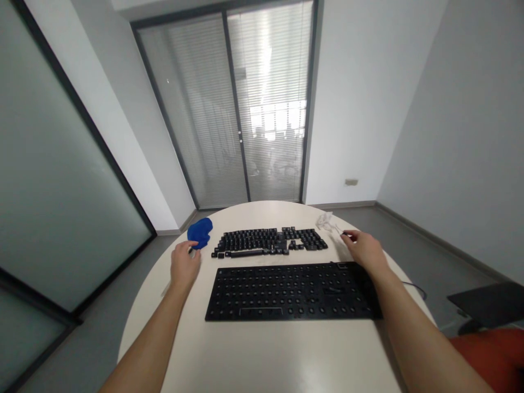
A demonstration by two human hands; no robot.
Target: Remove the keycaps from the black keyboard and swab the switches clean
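Note:
A black keyboard base (282, 292) with its keycaps taken off lies on the round table in front of me. Beyond it, loose black keycaps (249, 240) are laid out in rows, with a long space bar (246, 253) along the near side. My left hand (185, 265) is at the left, its fingers drawn together beside a blue cloth (200, 230); a small dark spot shows between them, too small to name. At the right, my right hand (365, 250) pinches a small dark piece near a crumpled white tissue (325, 220). Its forearm passes over the base's right end.
The round cream table (270, 349) has a curved far edge. A thin black cable (417, 289) runs past its right side. A dark chair part (487, 305) and something red (491, 355) are at the lower right. Glass doors (270, 109) with blinds stand behind.

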